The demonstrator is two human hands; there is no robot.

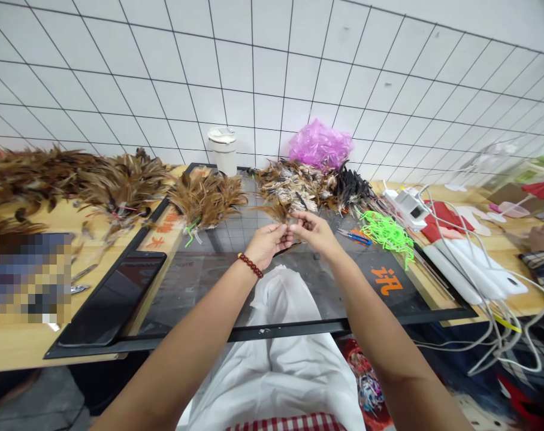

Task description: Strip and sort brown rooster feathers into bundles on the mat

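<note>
"One small brown tuft (276, 211): where is it?"
"Between the hands, wispy and fanned, over the smooth, see-through panel (209, 287). A bushy bunch (206, 200) of glossy feathers sits leftward; a shaggy pile (290, 185) lies behind, by crinkled purple plastic (321, 143)."
"And the fingers?"
"The left hand (267, 244) pinches the tuft's base, fingertips narrow. The right hand (316, 233) curls close beside; whether its fingertips grip, one cannot tell."

I've got open glass (193, 281) from my left hand (269, 242) out to the phone (119, 299) and a lane right of my right forearm (371, 323), but straight ahead the feather pile (294, 185) blocks me, with the brown feather bundle (206, 200) front-left and snips (359, 238) plus green cords (387, 234) front-right.
</note>
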